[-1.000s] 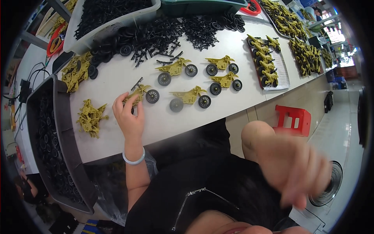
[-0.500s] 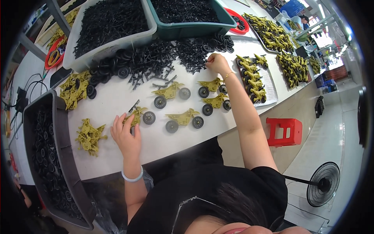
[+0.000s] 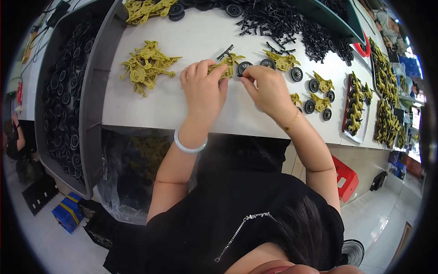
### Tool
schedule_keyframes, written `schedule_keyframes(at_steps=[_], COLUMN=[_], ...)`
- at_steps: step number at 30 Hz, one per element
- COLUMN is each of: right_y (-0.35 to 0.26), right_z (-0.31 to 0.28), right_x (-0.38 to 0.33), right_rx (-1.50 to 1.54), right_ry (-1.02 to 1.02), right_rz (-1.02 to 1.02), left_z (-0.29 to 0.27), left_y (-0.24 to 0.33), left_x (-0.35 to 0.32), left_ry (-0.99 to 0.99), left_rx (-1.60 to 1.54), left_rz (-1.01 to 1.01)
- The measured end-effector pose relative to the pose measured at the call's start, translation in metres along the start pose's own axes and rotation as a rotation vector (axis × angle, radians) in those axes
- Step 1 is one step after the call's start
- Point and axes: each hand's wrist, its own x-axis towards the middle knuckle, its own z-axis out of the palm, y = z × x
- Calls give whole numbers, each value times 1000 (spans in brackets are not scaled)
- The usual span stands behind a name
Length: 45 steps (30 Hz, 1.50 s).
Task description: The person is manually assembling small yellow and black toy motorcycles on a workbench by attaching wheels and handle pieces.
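My left hand (image 3: pixel 200 89) is closed on a yellow-green toy motorcycle body (image 3: pixel 231 61), steadying it on the white table; a black wheel (image 3: pixel 244 68) is by its right end. The palm and fingers hide part of that body. Right beside it, my right hand (image 3: pixel 269 89) pinches a small dark part (image 3: pixel 240 76), mostly covered by the fingertips. Just beyond the left hand lies a black handlebar-shaped piece (image 3: pixel 225 52). To the right stand several wheeled toy motorcycles, the closest being one (image 3: pixel 282 60) past my right hand.
Loose yellow-green bodies (image 3: pixel 146 68) lie heaped at the left, beside a grey bin (image 3: pixel 93 91) of black wheels. Small black parts (image 3: pixel 315 43) are piled at the back near a green tub (image 3: pixel 349 25). Finished-looking motorcycles fill a tray (image 3: pixel 362 121) at right. A red stool (image 3: pixel 345 180) stands below.
My right hand has come from the pile of small black parts back to the left hand, with a small dark part between its fingertips. The whole view has shifted leftward along the table.
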Motion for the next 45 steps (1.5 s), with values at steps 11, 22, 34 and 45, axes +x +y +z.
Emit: schedule_keyframes(at_steps=[11,22,34,45], right_y=[-15,-15,-20,82], right_z=[28,23,31,-70], right_x=[2,24,7,32], right_rx=[-186,-306,-248,-369], right_ry=[-65,-345,-243,118], right_rz=[3,118,115,172], left_z=[1,1,-2,-31], left_y=[-2,2,4,8], left_x=[-6,0,-6,10], left_ry=[20,-14,2,-13], left_rx=[-3,56,56,138], left_rz=[-37,-37,-17,87])
